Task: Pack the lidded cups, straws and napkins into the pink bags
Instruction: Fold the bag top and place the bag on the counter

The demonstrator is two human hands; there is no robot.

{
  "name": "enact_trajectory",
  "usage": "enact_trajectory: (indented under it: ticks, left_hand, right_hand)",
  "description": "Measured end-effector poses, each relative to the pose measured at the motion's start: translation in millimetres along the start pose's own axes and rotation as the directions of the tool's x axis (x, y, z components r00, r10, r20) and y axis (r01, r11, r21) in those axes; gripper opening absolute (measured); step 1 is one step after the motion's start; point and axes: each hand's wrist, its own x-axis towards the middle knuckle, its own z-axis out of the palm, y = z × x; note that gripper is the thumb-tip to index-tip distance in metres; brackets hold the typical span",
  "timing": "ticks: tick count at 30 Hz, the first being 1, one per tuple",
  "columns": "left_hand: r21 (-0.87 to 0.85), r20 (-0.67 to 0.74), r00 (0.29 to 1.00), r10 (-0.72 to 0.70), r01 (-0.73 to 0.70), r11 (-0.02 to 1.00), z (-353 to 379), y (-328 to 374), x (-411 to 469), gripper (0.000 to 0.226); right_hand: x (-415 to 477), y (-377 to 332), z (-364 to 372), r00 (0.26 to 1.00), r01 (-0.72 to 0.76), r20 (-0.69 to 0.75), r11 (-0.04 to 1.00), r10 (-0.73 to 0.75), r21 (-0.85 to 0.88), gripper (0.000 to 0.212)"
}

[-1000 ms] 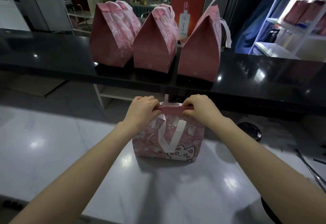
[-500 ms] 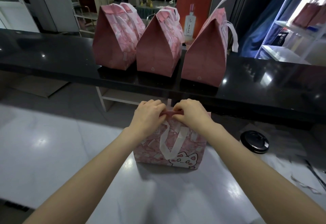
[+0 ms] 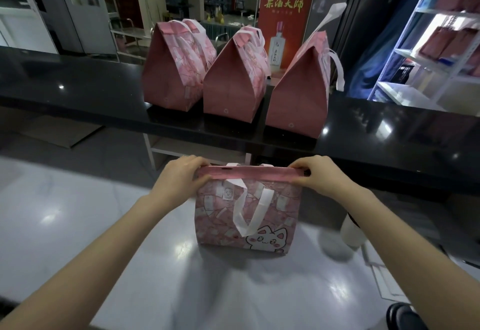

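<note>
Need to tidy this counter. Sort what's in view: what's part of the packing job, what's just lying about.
Part of the job:
- cat bag, top pinched shut by left hand and right hand
- three closed bags on the black counter
- white cup, partly hidden

Lying about:
- red poster
- shelf
- black object at bottom edge

A shop: black service counter (image 3: pixel 78 90), liquor poster (image 3: pixel 284 17), stocked display shelves (image 3: pixel 446 51).

Head view, forward-down, close over white counter (image 3: pixel 78 225); edges perhaps warped.
</note>
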Motion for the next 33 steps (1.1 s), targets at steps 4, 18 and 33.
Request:
enact_trajectory:
  ticks: [4, 18, 33]
  left_hand:
    - [0.042, -0.011, 1.0, -0.002, 0.003, 0.999, 0.2, 2.6, -3.9, 0.014]
    - [-0.191, -0.131, 0.978, -0.164, 0.138, 0.972, -7.0, 15.1, -74.2, 0.011]
    - [-0.47, -0.183, 0.98, -0.079, -0.016, 0.883, -8.7, 26.1, -192.7, 0.031]
  right_hand:
    - [2.7, -5.0, 5.5, 0.991, -0.106, -0.082, 0.994, 0.105, -0.009, 0.007]
    - [-44.7, -59.8, 80.3, 0.952, -0.061, -0.289, 0.986, 0.104, 0.156, 0.043]
    - [-168.1, -142.3, 196.6, 0.969, -0.043, -0.179, 0.829, 0.17, 0.558, 0.071]
